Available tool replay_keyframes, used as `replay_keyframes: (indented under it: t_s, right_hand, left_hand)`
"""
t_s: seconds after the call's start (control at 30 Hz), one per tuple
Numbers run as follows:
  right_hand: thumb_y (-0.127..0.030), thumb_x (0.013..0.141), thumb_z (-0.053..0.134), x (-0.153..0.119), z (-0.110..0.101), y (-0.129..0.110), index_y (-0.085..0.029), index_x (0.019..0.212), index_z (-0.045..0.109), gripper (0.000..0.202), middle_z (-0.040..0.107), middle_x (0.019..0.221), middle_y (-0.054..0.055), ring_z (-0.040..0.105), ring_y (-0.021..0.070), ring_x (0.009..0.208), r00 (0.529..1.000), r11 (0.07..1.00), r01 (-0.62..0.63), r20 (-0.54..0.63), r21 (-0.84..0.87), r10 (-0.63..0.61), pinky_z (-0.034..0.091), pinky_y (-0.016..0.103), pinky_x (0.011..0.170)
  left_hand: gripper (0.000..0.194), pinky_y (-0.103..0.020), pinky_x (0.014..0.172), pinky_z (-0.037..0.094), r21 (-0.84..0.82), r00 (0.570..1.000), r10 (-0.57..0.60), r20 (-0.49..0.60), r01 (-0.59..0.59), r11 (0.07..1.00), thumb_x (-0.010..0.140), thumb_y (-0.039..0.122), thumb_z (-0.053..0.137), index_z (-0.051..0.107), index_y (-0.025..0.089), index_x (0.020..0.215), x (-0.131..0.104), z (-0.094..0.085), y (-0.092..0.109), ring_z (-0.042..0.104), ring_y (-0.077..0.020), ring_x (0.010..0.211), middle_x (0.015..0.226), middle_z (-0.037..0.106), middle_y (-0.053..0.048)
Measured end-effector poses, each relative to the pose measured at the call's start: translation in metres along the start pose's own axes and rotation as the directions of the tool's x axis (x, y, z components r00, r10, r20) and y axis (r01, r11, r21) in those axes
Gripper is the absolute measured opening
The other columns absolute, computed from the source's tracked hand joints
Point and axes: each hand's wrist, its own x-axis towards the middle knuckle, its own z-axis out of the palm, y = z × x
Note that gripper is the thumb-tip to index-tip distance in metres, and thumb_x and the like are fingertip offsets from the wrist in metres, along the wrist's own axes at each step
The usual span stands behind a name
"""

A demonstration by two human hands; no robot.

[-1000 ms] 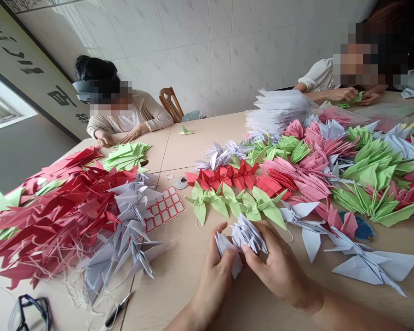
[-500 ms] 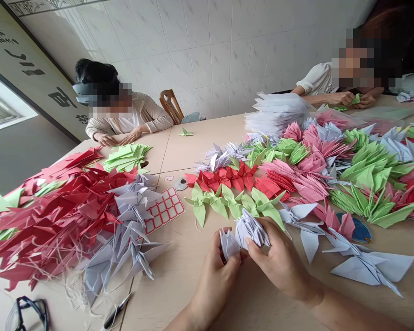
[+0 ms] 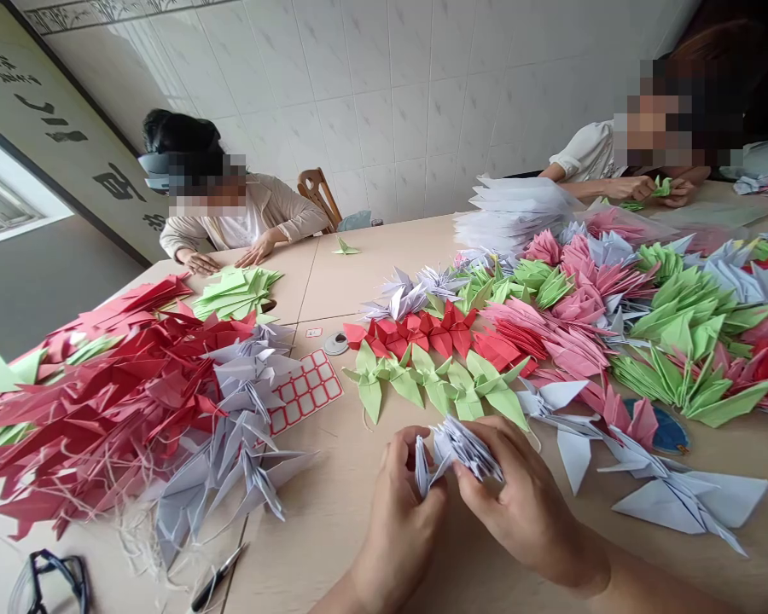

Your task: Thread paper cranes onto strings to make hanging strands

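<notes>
Near the front of the table, my right hand (image 3: 528, 503) is closed around a bundle of pale white folded paper cranes (image 3: 464, 445). The bundle's many thin layers fan out at its top. My left hand (image 3: 402, 512) pinches a single white folded paper crane (image 3: 421, 467), which stands nearly edge-on at the bundle's left side. Whether that crane is joined to the bundle I cannot tell. Just beyond my hands lies a row of light green paper cranes (image 3: 422, 375), with a row of red ones (image 3: 416, 333) behind it. Opened white cranes (image 3: 678, 490) rest to the right.
Red paper cranes (image 3: 121, 401) heap up at the left, beside white cranes (image 3: 249, 426) and loose string. A craft knife (image 3: 214, 582) and glasses (image 3: 57, 576) lie front left. A red-gridded label sheet (image 3: 307, 392) is mid-table. Two people sit across, one handling green paper (image 3: 661, 186).
Both my hands have dipped slightly, and the bundle is tipped more to the right. The crane in my left hand has turned from its broad side to nearly edge-on.
</notes>
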Motion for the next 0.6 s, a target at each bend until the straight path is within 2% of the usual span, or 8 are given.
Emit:
replay_keyframes:
  t_s: [0.1, 0.17, 0.23, 0.37, 0.6]
  right_hand:
    - [-0.009, 0.085, 0.049, -0.0038, 0.0011, -0.0030, -0.023, 0.112, 0.052, 0.031, 0.061, 0.091, 0.005, 0.063, 0.0226, 0.084, 0.997, 0.997, -0.035, 0.066, 0.075, 0.030, 0.057, 0.039, 0.075]
    - [-0.007, 0.084, 0.048, -0.0054, 0.0022, -0.0039, -0.024, 0.113, 0.053, 0.034, 0.060, 0.093, 0.005, 0.064, 0.0224, 0.086, 0.995, 0.992, -0.058, 0.091, 0.110, 0.048, 0.058, 0.038, 0.076]
    - [-0.006, 0.082, 0.048, -0.0065, 0.0035, -0.0036, -0.024, 0.117, 0.052, 0.039, 0.060, 0.097, 0.007, 0.064, 0.0227, 0.090, 0.992, 0.990, -0.069, 0.109, 0.124, 0.056, 0.059, 0.038, 0.080]
    - [-0.004, 0.079, 0.048, -0.0083, 0.0065, -0.0012, -0.023, 0.126, 0.047, 0.051, 0.060, 0.111, 0.010, 0.064, 0.0253, 0.105, 0.990, 0.992, -0.028, 0.141, 0.127, 0.010, 0.057, 0.041, 0.091]
    - [-0.005, 0.081, 0.049, -0.0062, 0.0060, -0.0024, -0.022, 0.136, 0.040, 0.059, 0.060, 0.126, 0.012, 0.060, 0.0246, 0.119, 0.978, 0.985, 0.004, 0.206, 0.174, -0.041, 0.053, 0.039, 0.100]
  left_hand:
    - [0.019, -0.028, 0.073, 0.043, 0.037, 0.999, 0.034, -0.017, -0.033, 0.999, 0.080, 0.005, 0.051, 0.059, 0.020, 0.089, -0.0018, 0.0006, 0.0020, 0.054, -0.0181, 0.079, 0.086, 0.059, -0.001]
    - [0.021, -0.028, 0.077, 0.044, 0.047, 0.996, 0.084, -0.015, -0.083, 0.995, 0.080, 0.003, 0.049, 0.060, 0.020, 0.085, -0.0019, 0.0011, 0.0037, 0.055, -0.0189, 0.083, 0.089, 0.058, -0.003]
    - [0.024, -0.030, 0.084, 0.045, 0.024, 0.993, 0.113, 0.025, -0.114, 0.993, 0.082, 0.004, 0.047, 0.064, 0.019, 0.091, -0.0014, 0.0015, 0.0044, 0.057, -0.0203, 0.091, 0.097, 0.060, -0.005]
    - [0.036, -0.033, 0.097, 0.043, -0.059, 0.993, 0.060, 0.105, -0.054, 0.997, 0.089, 0.008, 0.042, 0.060, 0.020, 0.118, -0.0015, 0.0017, 0.0011, 0.060, -0.0220, 0.106, 0.113, 0.067, -0.006]
    - [0.034, -0.035, 0.104, 0.041, -0.155, 0.996, -0.012, 0.085, 0.026, 0.988, 0.092, 0.020, 0.046, 0.060, 0.020, 0.123, -0.0033, 0.0002, -0.0035, 0.055, -0.0257, 0.123, 0.126, 0.066, -0.007]
